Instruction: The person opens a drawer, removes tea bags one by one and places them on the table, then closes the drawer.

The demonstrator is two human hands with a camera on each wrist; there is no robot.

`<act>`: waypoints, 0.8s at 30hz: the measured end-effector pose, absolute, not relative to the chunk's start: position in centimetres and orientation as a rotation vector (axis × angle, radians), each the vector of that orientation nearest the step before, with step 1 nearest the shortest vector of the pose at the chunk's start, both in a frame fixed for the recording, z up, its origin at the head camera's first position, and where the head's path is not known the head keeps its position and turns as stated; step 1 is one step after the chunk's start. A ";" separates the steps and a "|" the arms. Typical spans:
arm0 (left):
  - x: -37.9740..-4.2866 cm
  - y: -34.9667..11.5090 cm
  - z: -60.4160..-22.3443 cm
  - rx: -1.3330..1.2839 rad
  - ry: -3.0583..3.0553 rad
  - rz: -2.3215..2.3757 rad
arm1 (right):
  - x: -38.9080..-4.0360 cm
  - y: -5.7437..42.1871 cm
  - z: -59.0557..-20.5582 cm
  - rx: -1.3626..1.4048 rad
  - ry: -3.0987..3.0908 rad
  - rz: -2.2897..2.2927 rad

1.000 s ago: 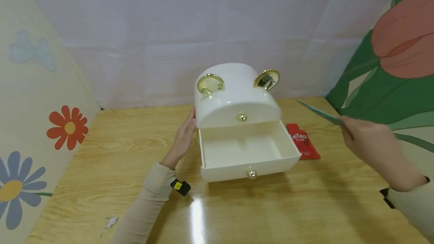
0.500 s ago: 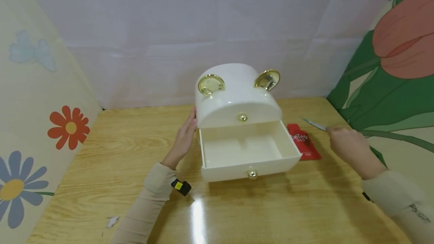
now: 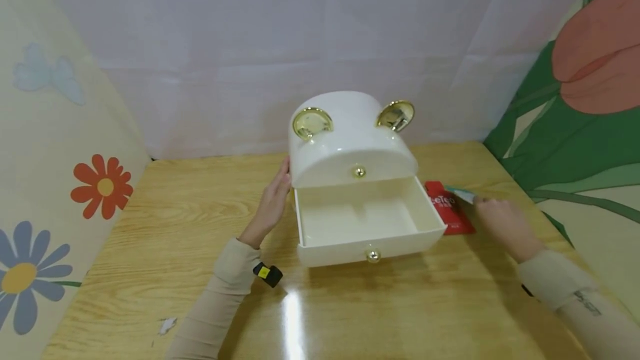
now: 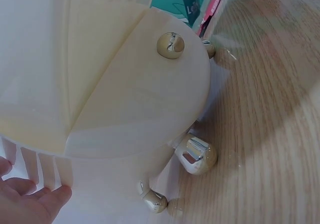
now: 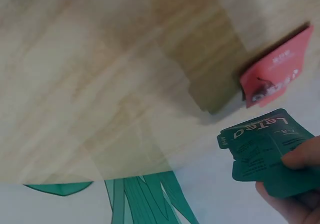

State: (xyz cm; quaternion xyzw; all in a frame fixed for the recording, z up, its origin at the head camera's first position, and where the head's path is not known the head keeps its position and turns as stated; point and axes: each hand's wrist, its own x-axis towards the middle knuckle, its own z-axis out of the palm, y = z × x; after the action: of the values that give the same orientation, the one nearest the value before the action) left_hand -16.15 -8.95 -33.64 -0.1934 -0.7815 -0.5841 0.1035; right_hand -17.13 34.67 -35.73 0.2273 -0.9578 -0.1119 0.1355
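Note:
A white storage box (image 3: 350, 151) with two round gold ears and gold knobs stands on the table, its lower drawer (image 3: 335, 254) pulled out and bare inside. My left hand (image 3: 272, 201) touches the box's left side with its fingers extended; the left wrist view shows those fingertips (image 4: 60, 194) against the wall. In the right wrist view, my right hand (image 5: 300, 184) pinches a flat green LeTea packet (image 5: 250, 156) between thumb and fingers. A red LeTea packet (image 3: 452, 215) lies right of the drawer, partly hidden by it, and the green packet is held beside and above it.
The wooden table (image 3: 190, 204) runs back to a white cloth backdrop (image 3: 225, 60). Painted panels stand at both sides, with flowers (image 3: 102, 186) on the left and green leaves (image 3: 555, 121) on the right. Small gold feet (image 4: 197, 154) support the box.
My right hand has moved left and inward, bringing the green packet from above the table's right side to beside the red packet. My left hand, the box and the drawer stay put.

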 end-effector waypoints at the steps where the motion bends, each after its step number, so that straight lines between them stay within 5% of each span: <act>1: -16.1 -8.9 -33.5 -0.569 -2.305 -1.722 | -17.1 34.7 -35.9 0.659 -2.777 -0.328; 24: -15.8 -8.9 -33.4 -0.565 -2.301 -1.724 | -17.3 35.3 -37.8 0.545 -3.097 -0.087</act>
State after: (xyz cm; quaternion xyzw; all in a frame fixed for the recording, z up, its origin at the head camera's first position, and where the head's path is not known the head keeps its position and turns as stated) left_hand -15.85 -8.95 -33.45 -0.1916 -0.7810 -0.5850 0.1055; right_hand -17.30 35.29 -37.83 0.1731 -0.9845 -0.0277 -0.0020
